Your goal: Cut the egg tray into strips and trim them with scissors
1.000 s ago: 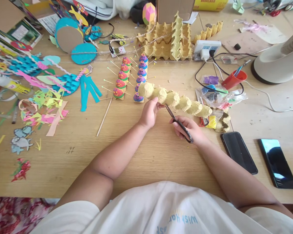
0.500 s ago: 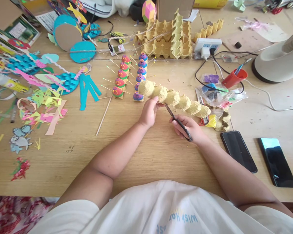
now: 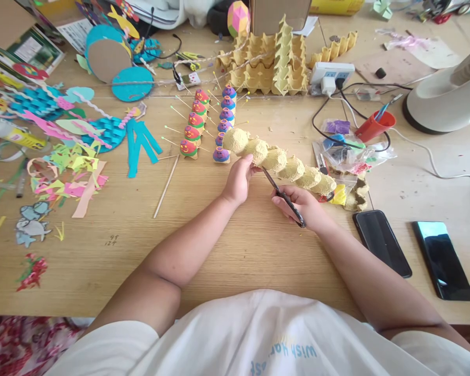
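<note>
In the head view, a yellow egg-carton strip (image 3: 276, 159) is held over the table (image 3: 235, 250), right of the painted strips (image 3: 196, 120), pinched near its left end by the left hand (image 3: 237, 184). Scissors (image 3: 285, 198) are gripped in the right hand (image 3: 303, 204), tips at the near edge; blade spread cannot be told. Trimming seems under way; a steady strip and controlled squeeze are called for.
</note>
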Demonstrator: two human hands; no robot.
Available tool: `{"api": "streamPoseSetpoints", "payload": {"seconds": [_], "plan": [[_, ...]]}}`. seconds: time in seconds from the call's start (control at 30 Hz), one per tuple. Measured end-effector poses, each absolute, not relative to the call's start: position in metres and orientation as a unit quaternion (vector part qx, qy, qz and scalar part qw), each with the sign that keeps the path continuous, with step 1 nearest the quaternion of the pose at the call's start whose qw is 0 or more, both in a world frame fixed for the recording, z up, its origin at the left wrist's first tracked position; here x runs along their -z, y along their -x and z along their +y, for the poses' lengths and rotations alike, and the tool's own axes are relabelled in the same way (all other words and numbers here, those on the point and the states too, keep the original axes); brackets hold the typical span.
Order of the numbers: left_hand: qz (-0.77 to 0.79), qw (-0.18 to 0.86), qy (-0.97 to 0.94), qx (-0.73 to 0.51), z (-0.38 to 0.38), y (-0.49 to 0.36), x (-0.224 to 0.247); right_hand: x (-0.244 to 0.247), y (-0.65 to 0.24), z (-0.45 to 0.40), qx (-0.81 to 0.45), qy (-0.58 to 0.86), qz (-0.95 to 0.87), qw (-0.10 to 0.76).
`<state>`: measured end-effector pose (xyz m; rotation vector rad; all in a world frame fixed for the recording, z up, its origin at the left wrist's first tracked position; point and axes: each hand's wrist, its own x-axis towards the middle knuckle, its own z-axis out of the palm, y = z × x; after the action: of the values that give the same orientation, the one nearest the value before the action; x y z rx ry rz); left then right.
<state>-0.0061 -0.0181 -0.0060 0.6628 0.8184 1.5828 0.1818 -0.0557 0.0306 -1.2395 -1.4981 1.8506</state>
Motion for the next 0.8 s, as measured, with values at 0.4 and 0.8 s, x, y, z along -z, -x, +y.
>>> {"api": "streamPoseSetpoints", "payload": {"seconds": [0.4,0.8], "plan": [[0.370,0.546,-0.362,-0.659,-0.012,0.010,0.022,-0.032,-0.183,-0.056,-0.660,0.456,-0.555,0.221],[0.372,0.550,-0.394,-0.635,-0.014,0.012,0.023,-0.034,-0.183,-0.056,-0.662,0.453,-0.548,0.236]]}}
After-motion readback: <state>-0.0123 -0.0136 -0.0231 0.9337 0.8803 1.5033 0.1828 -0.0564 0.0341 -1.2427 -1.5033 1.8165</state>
